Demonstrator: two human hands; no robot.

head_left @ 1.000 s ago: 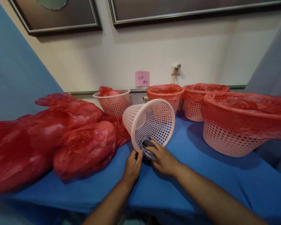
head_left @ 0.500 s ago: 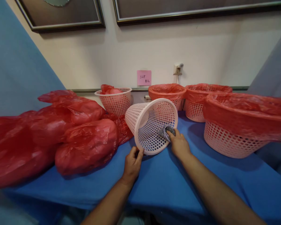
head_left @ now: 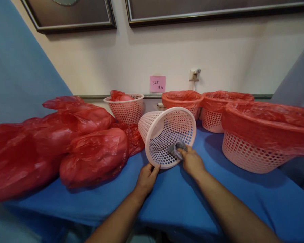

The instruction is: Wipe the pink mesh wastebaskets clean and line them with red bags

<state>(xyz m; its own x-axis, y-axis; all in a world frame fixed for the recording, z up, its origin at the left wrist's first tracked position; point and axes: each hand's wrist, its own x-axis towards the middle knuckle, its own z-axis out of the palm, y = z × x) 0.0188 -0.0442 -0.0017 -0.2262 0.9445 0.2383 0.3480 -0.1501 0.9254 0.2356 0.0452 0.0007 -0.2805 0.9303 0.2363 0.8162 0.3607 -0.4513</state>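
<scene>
A pale pink perforated plastic wastebasket (head_left: 152, 123) lies on its side on the blue-covered table, its mouth turned toward me. My left hand (head_left: 147, 177) pinches the lower rim between thumb and fingers. In my right hand (head_left: 192, 162) is a crumpled grey cloth (head_left: 177, 149), pressed against the inside wall near the lower right of the mouth. The fingertips of the right hand are partly hidden by the cloth.
Several red plastic bags (head_left: 93, 158) are heaped at the left. Behind stands an upright basket (head_left: 126, 109) with red plastic in it. Red-lined baskets (head_left: 253, 152) stand at the back and right. A pink note (head_left: 157, 83) and a socket (head_left: 194, 75) are on the wall.
My right hand has shifted the cloth slightly left and down along the basket's inside. The left hand has slid a little right along the rim, and the basket has turned slightly.
</scene>
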